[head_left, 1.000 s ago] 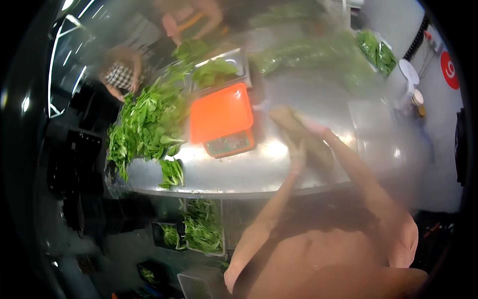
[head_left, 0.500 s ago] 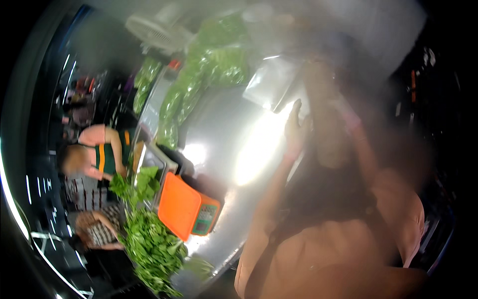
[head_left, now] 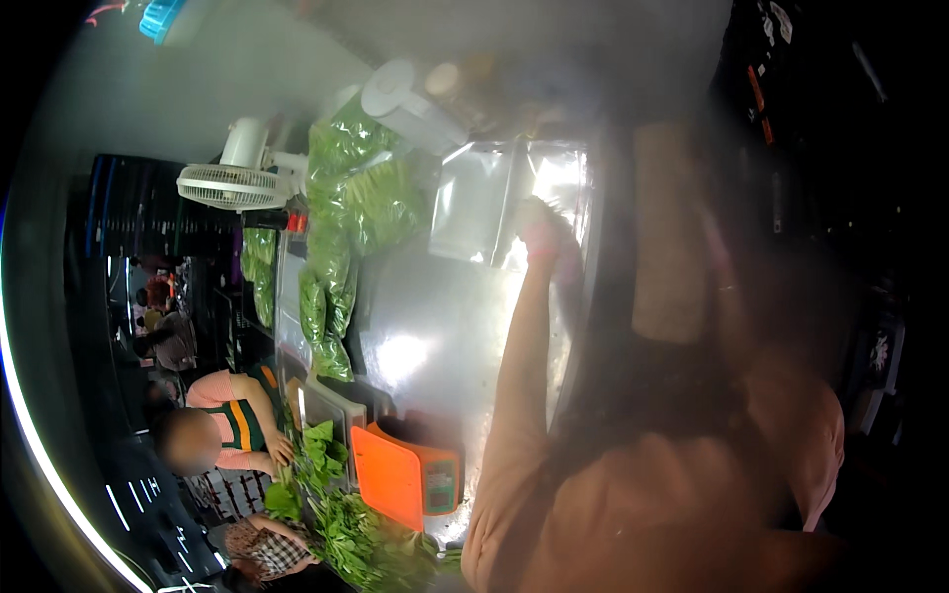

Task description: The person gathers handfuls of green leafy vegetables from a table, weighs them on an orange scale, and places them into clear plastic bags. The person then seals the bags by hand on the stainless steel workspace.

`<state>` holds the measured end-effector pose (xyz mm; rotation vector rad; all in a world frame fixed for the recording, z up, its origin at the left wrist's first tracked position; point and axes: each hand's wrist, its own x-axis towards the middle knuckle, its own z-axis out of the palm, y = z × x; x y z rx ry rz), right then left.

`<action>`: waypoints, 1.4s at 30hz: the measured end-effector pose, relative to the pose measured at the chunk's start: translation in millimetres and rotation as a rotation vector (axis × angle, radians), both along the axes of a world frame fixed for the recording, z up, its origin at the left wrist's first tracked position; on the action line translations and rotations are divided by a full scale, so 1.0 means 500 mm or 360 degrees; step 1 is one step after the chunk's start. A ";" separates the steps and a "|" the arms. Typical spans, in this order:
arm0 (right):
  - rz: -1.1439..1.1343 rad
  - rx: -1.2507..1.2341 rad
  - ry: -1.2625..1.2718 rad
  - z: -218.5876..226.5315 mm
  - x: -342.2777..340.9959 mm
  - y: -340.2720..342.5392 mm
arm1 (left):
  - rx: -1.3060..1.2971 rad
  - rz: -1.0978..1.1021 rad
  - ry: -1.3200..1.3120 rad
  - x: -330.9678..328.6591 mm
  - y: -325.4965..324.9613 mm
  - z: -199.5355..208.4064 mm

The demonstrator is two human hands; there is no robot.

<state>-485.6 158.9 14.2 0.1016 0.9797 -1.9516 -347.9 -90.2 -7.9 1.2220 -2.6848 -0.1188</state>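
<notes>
My left hand (head_left: 544,229) reaches over the metal table (head_left: 435,316), at the edge of a stack of clear plastic bags (head_left: 474,203). Its fingers are blurred, so whether it grips a bag does not show. My right hand (head_left: 714,232) is a faint smear in the haze on the right, its fingers hidden. Between the two forearms lies a long brownish shape (head_left: 670,232), too hazy to name; the right hand is near its right side.
Bagged green vegetables (head_left: 346,198) line the table's far left. An orange scale (head_left: 440,479), leafy greens (head_left: 361,539) and a grey container (head_left: 336,405) stand nearer. A white jug (head_left: 405,104) and a fan (head_left: 237,183) are at the back. Across the table, a person (head_left: 237,415) handles greens.
My left hand has moved forward and left onto the plastic bags; its thumb and fingers were spread before. The view has turned, shifting the scale and the fan in the picture.
</notes>
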 end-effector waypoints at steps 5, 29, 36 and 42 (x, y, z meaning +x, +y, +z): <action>0.0002 -0.0111 0.0011 0.017 0.011 -0.036 | -0.0092 -0.0109 0.0794 0.046 -0.054 -0.041; 0.0998 0.0075 0.0026 0.020 0.036 -0.334 | -0.0034 0.0648 0.1753 0.592 -0.019 0.277; 0.1268 0.0133 0.0184 0.126 0.111 -0.382 | 0.0194 0.0771 0.0549 0.702 0.122 -0.015; 0.2164 -0.0346 0.1336 0.247 0.306 -0.450 | 0.0285 0.1009 0.0687 0.660 0.136 -0.015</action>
